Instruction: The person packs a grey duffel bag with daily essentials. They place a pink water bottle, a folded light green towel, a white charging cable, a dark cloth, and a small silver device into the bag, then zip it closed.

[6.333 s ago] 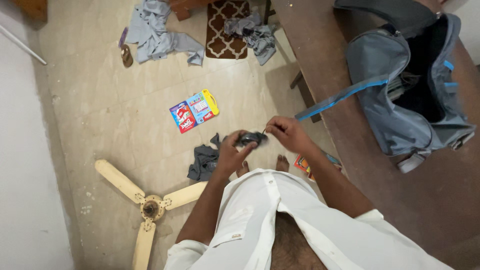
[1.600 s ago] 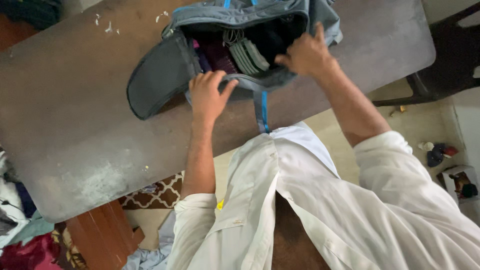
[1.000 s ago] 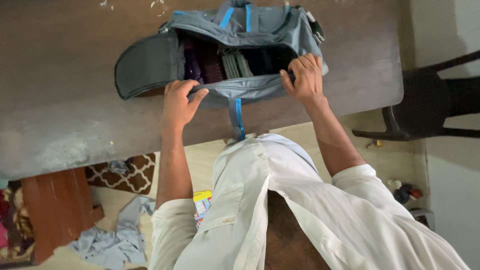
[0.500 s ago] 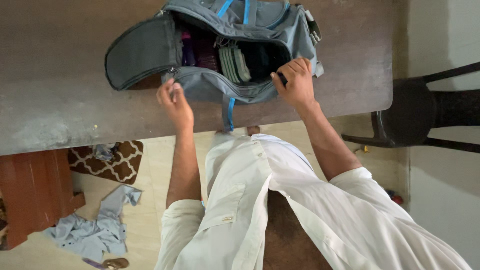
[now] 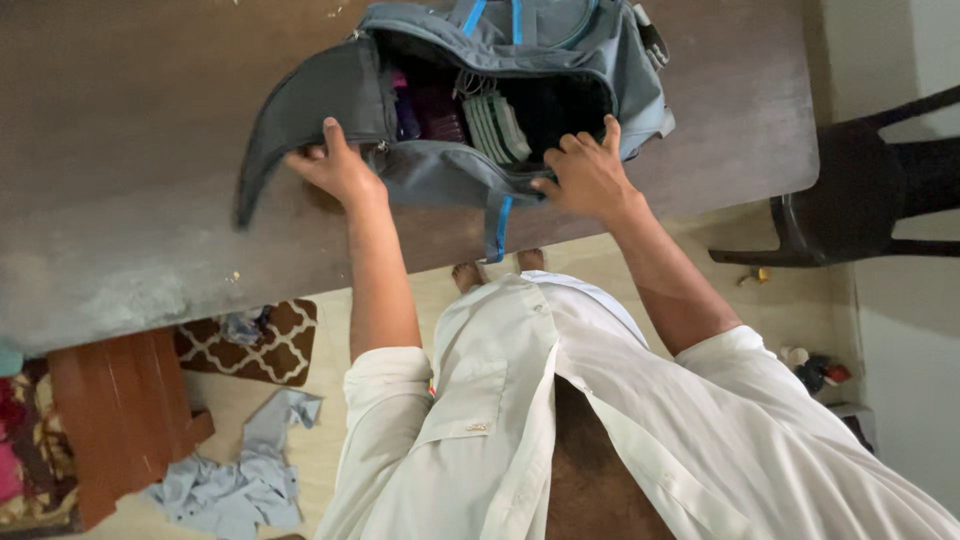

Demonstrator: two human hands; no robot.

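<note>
The long dark brown wooden counter [image 5: 130,150] fills the upper part of the view, its surface dusty and scuffed pale near the front edge. On it, toward the right half, lies the grey fabric duffel bag with blue straps [image 5: 600,50], its main compartment unzipped and gaping toward the person. The bag's curved grey lid flap [image 5: 300,120] is folded out to the left and rests on the counter. Inside the bag, a stack of folded grey-green cloth pieces [image 5: 495,125] stands on edge near the middle, with dark purple and pink folded garments [image 5: 425,110] packed just to their left; the right part of the compartment is dark and its contents cannot be told. A blue strap [image 5: 497,225] hangs from the bag's front wall over the counter's edge.

Beyond the counter's right end stands a dark plastic chair [image 5: 860,200]. On the pale floor at lower left are a red-brown wooden stool [image 5: 110,410], a brown patterned mat [image 5: 270,345] and a heap of crumpled light blue-grey clothes [image 5: 235,485].

The left hand [image 5: 335,165] presses down where the flap joins the bag, fingers curled on the fabric edge. The right hand [image 5: 590,175] lies spread on the bag's front rim, fingertips hooked over the opening, gripping the rim.
</note>
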